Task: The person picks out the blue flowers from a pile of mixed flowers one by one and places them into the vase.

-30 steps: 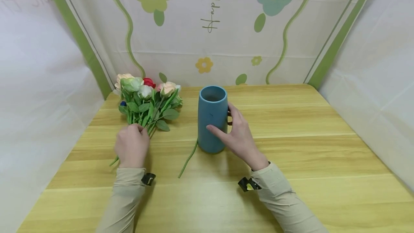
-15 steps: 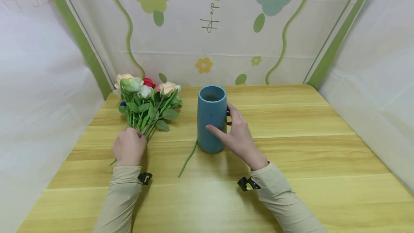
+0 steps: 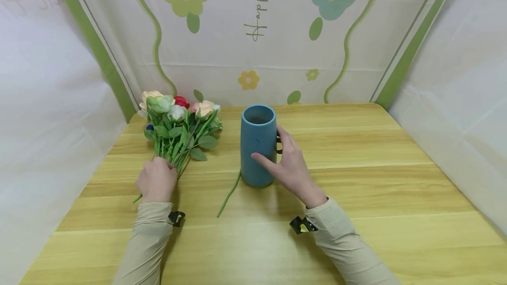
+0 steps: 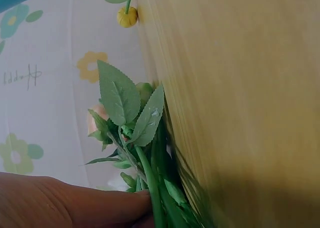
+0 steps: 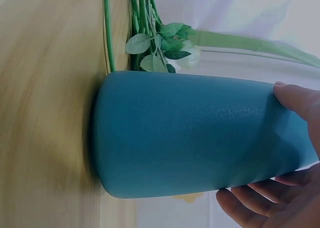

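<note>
On the left of the table lies a bunch of rose-like flowers (image 3: 166, 104) in cream, white, red and pink, with leafy green stems. My left hand (image 3: 157, 179) grips the stems low down; in the left wrist view its thumb (image 4: 110, 205) lies against them. A tall blue vase (image 3: 258, 148) stands upright at the middle of the table. My right hand (image 3: 291, 166) holds the vase from its right side, thumb on the front and fingers round the back. The right wrist view shows its fingers (image 5: 250, 200) and thumb on opposite sides of the vase (image 5: 200, 133).
A single green stem (image 3: 229, 195) lies on the wooden table (image 3: 376, 166), running behind the vase's left side. A yellow flower (image 4: 127, 18) appears at the top of the left wrist view. A flower-printed cloth (image 3: 222, 47) hangs behind the table.
My left hand has slid slightly toward me and left along the stems, while the bunch stays in place. The right hand keeps its hold on the vase.
</note>
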Demonstrator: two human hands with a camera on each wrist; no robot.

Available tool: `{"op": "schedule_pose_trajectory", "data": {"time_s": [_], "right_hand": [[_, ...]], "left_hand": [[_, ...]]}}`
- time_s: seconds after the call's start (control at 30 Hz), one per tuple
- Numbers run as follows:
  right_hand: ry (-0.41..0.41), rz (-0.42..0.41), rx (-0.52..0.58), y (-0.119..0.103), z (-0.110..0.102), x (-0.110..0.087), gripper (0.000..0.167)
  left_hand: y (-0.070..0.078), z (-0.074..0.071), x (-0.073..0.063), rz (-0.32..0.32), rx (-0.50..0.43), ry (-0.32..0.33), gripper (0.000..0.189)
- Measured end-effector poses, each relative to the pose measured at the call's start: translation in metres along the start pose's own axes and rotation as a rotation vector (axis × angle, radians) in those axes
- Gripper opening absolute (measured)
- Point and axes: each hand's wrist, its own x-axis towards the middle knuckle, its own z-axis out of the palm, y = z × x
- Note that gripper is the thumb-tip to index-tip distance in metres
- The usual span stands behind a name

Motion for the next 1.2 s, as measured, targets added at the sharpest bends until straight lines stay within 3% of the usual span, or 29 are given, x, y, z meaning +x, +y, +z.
{"op": "schedule_pose_trajectory", "data": {"time_s": [0.23,0.6,1.2], "right_hand": [[0.003,-0.003,-0.008,-0.002,0.001,0.0,0.089],[0.011,-0.014,-0.011,-0.001,0.001,-0.002,0.089],[0.006,-0.009,0.0,0.001,0.003,0.0,0.09]], "left_hand": [[0.0,-0.001,0.0,0.024,0.02,-0.037,0.04],[0.0,0.008,0.001,0.018,0.053,0.002,0.034],[-0.002,0.006,0.002,0.022,0.058,-0.066,0.035]]}}
